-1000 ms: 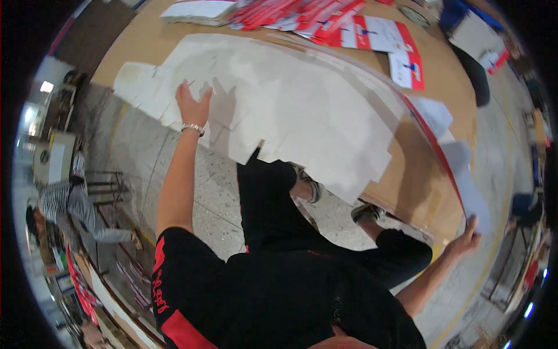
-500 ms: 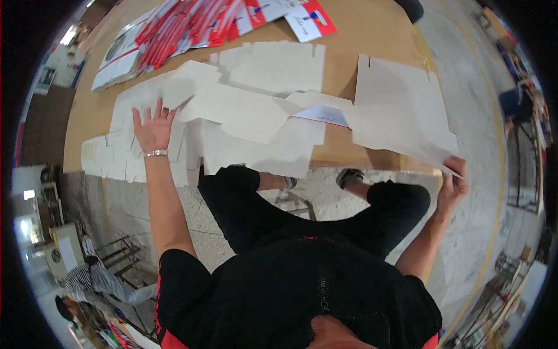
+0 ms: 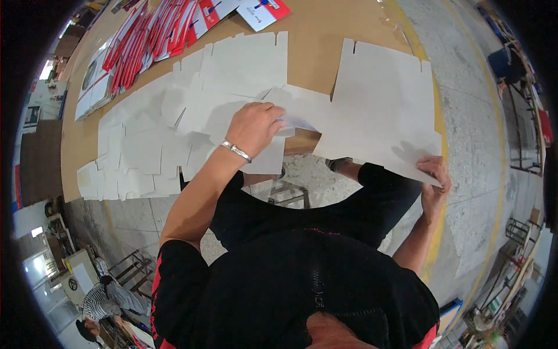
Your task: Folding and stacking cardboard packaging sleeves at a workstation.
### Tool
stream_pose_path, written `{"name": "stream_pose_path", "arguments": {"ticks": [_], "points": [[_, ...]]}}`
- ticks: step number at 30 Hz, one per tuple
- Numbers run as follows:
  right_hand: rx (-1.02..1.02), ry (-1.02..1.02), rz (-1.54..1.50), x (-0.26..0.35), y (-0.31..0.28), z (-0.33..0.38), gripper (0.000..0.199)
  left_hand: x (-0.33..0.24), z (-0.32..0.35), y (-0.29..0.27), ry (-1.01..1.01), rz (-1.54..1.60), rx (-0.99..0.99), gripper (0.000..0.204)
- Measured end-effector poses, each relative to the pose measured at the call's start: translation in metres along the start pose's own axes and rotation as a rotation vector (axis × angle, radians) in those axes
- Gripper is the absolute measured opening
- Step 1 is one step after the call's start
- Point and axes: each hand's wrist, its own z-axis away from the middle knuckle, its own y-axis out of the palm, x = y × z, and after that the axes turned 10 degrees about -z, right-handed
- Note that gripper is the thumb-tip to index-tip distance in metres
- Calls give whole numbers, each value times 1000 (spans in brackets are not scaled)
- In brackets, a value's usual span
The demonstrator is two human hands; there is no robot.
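Our left hand point(image 3: 254, 125), spread earlier, now curls at the card point(image 3: 386, 96), grip unclear; our right hand point(image 3: 443, 173) pinches it by the table point(image 3: 325, 29) corner.

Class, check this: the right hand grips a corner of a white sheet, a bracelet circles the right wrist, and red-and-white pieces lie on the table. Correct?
Not quite: the head view shows the bracelet circling the left wrist. The right hand does grip a corner of a white sheet, and red-and-white pieces lie on the table.
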Motion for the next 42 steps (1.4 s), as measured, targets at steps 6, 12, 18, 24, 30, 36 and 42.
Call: {"name": "stream_pose_path", "arguments": {"ticks": [6, 12, 18, 24, 30, 36, 42], "points": [[-106, 157, 123, -43, -10, 28, 22, 0, -21, 37, -60, 241, 201, 18], [-177, 110, 350, -59, -1, 43, 37, -26, -23, 72, 1, 39, -330, 23], [-354, 182, 402, -43, 11, 21, 72, -63, -32, 81, 394, 426, -193, 22], [-401, 568, 491, -53, 23, -6, 78, -101, -50, 102, -75, 342, -357, 15], [-788, 338, 171, -71, 41, 21, 80, -102, -56, 121, 131, -299, -246, 54], [-355, 669, -857, -53, 116, 74, 37, -136, -57, 93, 279, -121, 131, 100], [-460, 782, -752, -46, 131, 52, 26, -151, -43, 117, 411, -193, -39, 90]]}}
